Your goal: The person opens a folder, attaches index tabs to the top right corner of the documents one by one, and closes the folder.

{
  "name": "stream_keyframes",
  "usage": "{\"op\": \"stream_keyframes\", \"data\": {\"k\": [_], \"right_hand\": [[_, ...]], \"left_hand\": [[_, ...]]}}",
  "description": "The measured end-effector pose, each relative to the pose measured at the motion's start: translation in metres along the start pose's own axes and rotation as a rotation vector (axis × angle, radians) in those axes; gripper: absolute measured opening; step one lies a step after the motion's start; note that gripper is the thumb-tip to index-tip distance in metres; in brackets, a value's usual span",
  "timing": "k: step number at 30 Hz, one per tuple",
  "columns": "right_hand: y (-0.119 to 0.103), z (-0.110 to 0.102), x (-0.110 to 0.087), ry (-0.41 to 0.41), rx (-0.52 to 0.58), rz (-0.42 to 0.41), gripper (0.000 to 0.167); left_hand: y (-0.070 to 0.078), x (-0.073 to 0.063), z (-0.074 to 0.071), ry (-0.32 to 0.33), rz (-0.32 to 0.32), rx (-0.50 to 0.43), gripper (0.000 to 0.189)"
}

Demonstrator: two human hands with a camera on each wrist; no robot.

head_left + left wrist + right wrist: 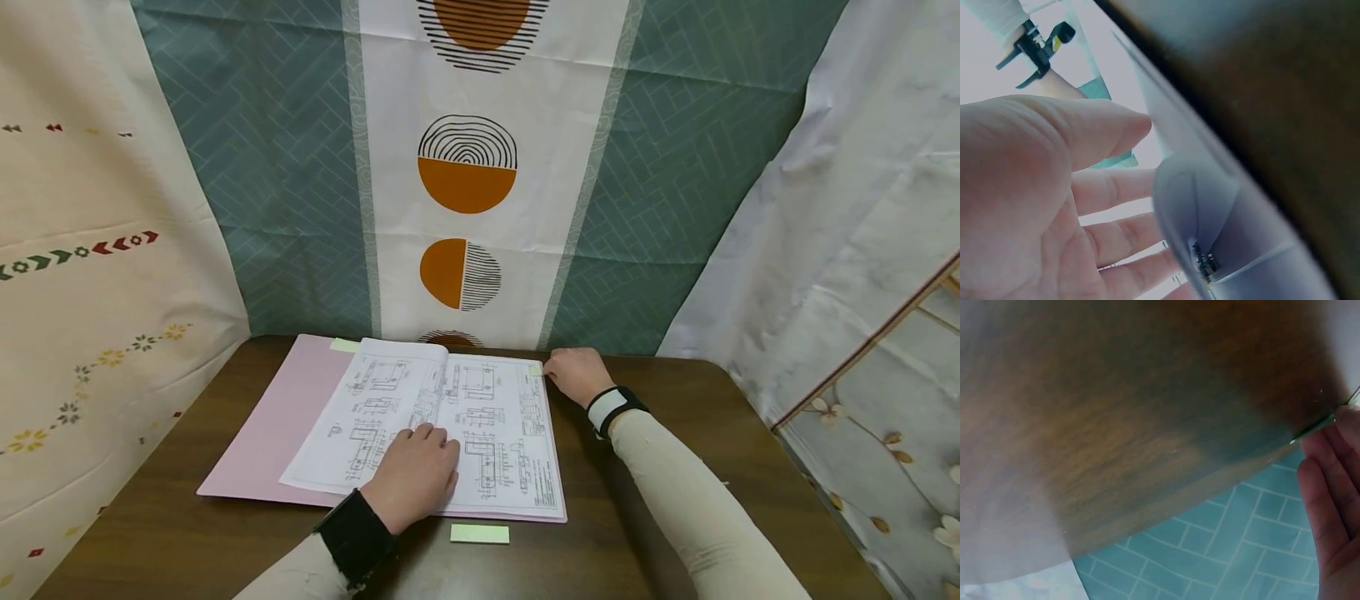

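Note:
A pink folder (262,442) lies spread on the table with printed technical drawings. The left sheet (337,450) curves up at the middle fold; the right sheet (487,383) lies flat. My left hand (417,475) rests across the pages near the fold, fingers loosely extended; in the left wrist view, the curled paper (1172,181) meets its fingers. At the right sheet's upper right corner, my right hand (579,377) pinches the edge of a pale green sticky note (536,370). Seen from the right wrist, the thin green edge (1319,427) sits between thumb and fingers.
A pad of green sticky notes (480,533) lies on the brown table (585,550) in front of the folder. Another green tab (345,345) sticks out at the folder's top. Patterned curtains (300,167) hang behind the table and along both sides.

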State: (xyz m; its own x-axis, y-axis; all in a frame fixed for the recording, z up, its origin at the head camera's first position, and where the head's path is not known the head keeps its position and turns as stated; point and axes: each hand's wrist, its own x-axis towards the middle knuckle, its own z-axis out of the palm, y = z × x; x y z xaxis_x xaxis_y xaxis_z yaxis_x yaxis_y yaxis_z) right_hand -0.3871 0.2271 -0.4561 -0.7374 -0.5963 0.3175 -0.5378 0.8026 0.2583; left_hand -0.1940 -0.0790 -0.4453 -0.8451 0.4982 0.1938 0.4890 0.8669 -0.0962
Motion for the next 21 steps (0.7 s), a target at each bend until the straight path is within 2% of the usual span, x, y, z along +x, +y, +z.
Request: {"op": "stream_keyframes", "data": {"k": [3, 6, 11, 13, 16, 21], "right_hand": [[0.0, 0.001, 0.001, 0.0, 0.022, -0.003, 0.014], [0.0, 0.002, 0.002, -0.004, 0.044, 0.002, 0.013], [0.004, 0.004, -0.001, 0.004, 0.049, 0.004, 0.012], [0.004, 0.004, -0.001, 0.0, 0.045, 0.0, 0.012], [0.002, 0.004, -0.001, 0.0, 0.04, -0.013, 0.011], [0.001, -0.001, -0.002, 0.004, 0.028, -0.036, 0.012]], "left_hand": [[-0.001, 0.004, -0.006, -0.002, 0.021, 0.021, 0.031], [0.0, 0.015, -0.013, 0.003, 0.06, 0.062, 0.028], [0.006, 0.055, -0.02, -0.037, 0.12, 0.082, 0.025], [0.009, 0.073, -0.018, -0.073, 0.122, 0.077, 0.028], [0.012, 0.098, -0.006, -0.084, 0.111, 0.084, 0.032], [0.018, 0.13, 0.014, -0.088, 0.09, 0.075, 0.039]]}}
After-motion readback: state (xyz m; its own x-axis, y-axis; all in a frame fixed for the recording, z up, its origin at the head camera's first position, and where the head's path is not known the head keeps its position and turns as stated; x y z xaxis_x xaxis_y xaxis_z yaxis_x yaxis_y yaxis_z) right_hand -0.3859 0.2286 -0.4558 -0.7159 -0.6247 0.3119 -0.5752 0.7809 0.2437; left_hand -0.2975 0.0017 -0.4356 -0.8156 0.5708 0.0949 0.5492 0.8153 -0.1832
